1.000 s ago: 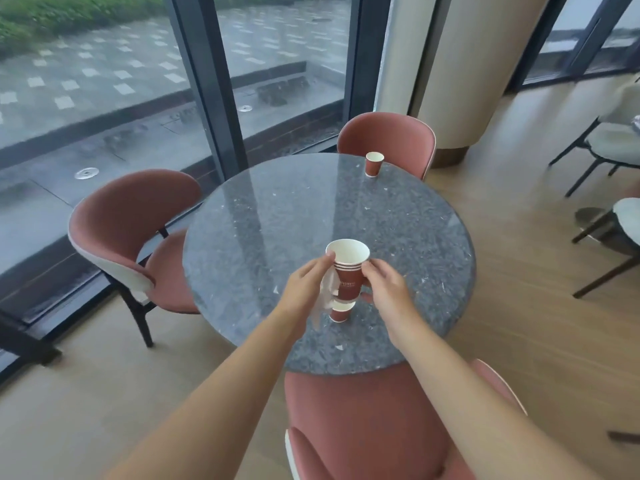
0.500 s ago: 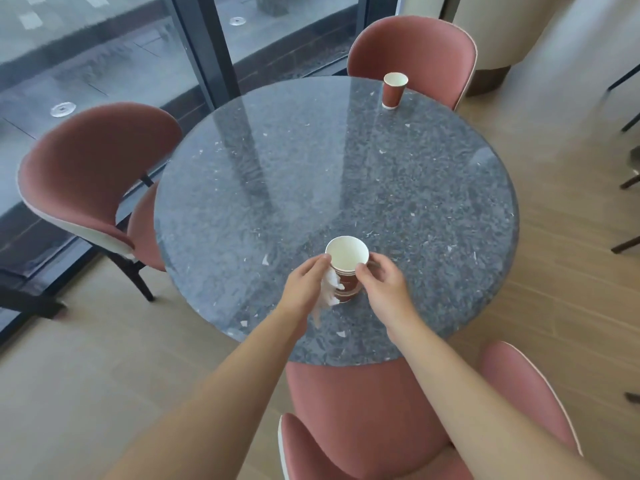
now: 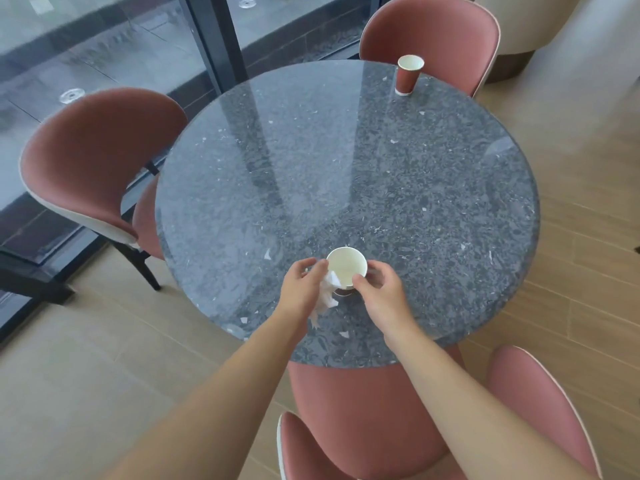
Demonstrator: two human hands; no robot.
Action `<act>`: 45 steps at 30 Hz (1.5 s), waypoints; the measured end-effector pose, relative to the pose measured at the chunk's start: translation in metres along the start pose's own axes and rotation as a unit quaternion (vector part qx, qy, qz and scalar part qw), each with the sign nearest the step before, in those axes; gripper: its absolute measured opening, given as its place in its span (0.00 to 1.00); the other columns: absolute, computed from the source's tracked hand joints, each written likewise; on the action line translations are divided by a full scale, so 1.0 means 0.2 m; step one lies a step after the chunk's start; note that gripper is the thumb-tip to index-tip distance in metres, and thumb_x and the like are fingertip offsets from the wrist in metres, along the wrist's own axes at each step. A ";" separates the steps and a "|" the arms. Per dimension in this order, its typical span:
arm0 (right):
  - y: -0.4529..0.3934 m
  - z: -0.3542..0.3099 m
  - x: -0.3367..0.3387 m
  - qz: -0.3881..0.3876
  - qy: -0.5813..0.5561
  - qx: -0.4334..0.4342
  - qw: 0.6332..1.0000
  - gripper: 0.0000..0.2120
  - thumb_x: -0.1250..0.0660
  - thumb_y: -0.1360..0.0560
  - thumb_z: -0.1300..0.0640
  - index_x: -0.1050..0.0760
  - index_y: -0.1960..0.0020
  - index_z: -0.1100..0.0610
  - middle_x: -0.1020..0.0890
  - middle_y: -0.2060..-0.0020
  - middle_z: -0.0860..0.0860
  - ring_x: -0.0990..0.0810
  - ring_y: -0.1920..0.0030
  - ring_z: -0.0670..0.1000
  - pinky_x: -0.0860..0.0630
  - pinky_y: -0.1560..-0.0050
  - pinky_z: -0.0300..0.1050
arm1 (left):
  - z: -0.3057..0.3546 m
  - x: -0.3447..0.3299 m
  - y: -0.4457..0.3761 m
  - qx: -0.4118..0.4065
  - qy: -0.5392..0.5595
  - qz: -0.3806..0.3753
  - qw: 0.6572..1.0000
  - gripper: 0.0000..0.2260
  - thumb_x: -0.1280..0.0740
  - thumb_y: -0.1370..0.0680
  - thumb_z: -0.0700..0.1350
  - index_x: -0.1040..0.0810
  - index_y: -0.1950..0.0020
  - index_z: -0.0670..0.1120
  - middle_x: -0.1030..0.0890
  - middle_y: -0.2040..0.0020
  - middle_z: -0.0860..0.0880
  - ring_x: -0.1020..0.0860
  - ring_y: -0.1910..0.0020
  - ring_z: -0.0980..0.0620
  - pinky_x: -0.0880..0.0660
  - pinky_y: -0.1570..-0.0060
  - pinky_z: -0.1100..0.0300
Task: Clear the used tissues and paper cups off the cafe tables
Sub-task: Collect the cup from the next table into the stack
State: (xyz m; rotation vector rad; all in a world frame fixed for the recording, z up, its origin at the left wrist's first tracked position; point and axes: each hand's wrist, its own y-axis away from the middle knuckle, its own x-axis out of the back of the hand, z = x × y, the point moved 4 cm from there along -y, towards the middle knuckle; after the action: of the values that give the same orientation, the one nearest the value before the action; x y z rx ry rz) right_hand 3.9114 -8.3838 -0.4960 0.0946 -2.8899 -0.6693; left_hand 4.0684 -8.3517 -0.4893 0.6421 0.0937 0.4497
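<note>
The left hand [image 3: 304, 285] is clamped on a crumpled tissue [image 3: 327, 292] beside the near cup [image 3: 346, 268]. The right hand [image 3: 381, 289] grips that cup's rim. A second cup [image 3: 408, 76] stands far across the counter [image 3: 381, 188]

Near cup [image 3: 346, 267] on table [image 3: 346, 168] between both hands; second cup [image 3: 408, 75] at far edge, before chair [image 3: 436, 36].

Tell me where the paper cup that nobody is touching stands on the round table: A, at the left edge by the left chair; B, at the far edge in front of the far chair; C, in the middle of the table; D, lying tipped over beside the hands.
B: the untouched cup stands upright at the far edge of the table, right before the far chair.
</note>
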 end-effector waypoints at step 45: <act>0.01 -0.02 0.01 -0.057 -0.046 -0.073 0.995 0.14 0.37 0.20 0.60 0.20 0.39 0.49 0.15 0.42 0.51 0.18 0.39 0.53 0.24 0.33 0.57 | -0.07 -0.10 -0.01 0.035 0.001 -0.051 0.998 0.09 0.37 0.17 0.51 0.18 0.48 0.52 0.20 0.54 0.47 0.23 0.74 0.52 0.24 0.72 0.58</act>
State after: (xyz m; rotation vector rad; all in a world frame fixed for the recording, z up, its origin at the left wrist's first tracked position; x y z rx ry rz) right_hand 3.9111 -8.3841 -0.4911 0.2163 -2.9281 -0.9274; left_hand 4.0476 -8.3543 -0.5029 0.7022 0.1431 0.3503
